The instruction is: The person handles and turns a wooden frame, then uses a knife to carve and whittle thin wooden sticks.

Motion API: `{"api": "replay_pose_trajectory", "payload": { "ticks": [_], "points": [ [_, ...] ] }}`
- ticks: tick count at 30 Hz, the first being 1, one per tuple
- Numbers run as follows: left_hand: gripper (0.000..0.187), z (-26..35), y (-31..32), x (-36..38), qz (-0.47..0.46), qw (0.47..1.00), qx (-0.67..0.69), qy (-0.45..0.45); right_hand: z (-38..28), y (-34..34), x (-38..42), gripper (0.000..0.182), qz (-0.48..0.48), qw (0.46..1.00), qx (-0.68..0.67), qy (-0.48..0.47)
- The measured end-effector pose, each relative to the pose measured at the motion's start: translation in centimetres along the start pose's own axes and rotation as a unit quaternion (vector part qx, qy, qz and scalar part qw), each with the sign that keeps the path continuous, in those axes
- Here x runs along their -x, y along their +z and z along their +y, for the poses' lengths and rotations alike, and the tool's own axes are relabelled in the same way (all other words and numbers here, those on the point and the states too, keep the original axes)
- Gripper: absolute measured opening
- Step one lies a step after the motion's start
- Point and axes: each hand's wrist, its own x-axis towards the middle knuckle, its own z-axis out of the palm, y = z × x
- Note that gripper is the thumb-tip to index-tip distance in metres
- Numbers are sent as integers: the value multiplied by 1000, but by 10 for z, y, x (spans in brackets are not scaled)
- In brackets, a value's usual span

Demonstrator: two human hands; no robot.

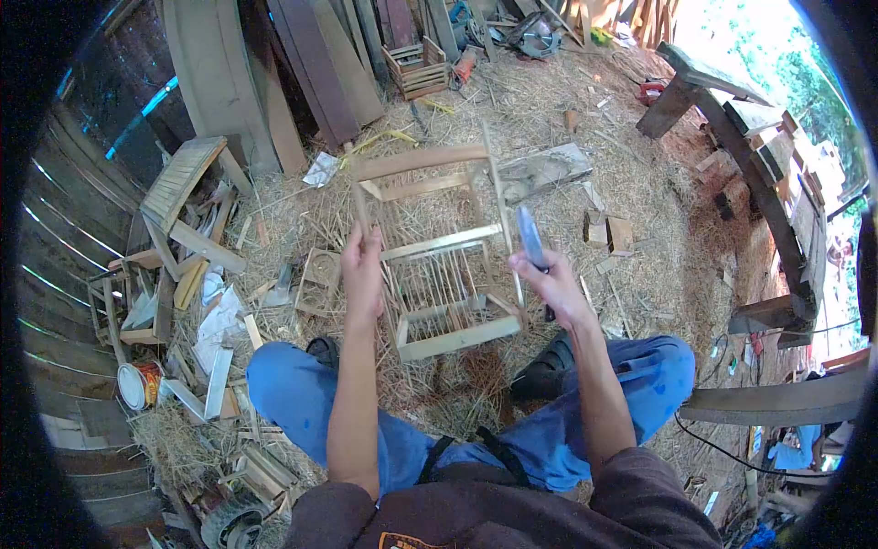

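Observation:
A small wooden frame with a row of thin slats is held up before my knees, tilted in view. My left hand is closed around its left side post. In my right hand, fingers wrapped, is a flat blue-grey blade-shaped tool, its tip pointing up and away. This tool stands beside the frame's right post, and my right thumb is close to that post. The handle end is hidden in my palm.
Wood shavings and offcuts cover the ground. A slatted wooden stool stands at left, near a paint can. Boards lean at the back beside a small crate. A circular saw lies far back; a heavy bench stands right.

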Motion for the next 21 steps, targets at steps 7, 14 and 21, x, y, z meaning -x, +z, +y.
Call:
{"api": "replay_pose_trajectory", "payload": {
  "ticks": [7,14,21],
  "points": [
    [35,6,-19,-5,55,995,76,-19,41,14,4,24,-102,991,79,-34],
    [66,35,-31,10,-127,975,144,-111,-17,13,-5,20,-10,990,-138,13],
    [53,35,-17,67,49,955,214,-198,-29,19,-36,18,7,970,-212,122]
  ]
}}
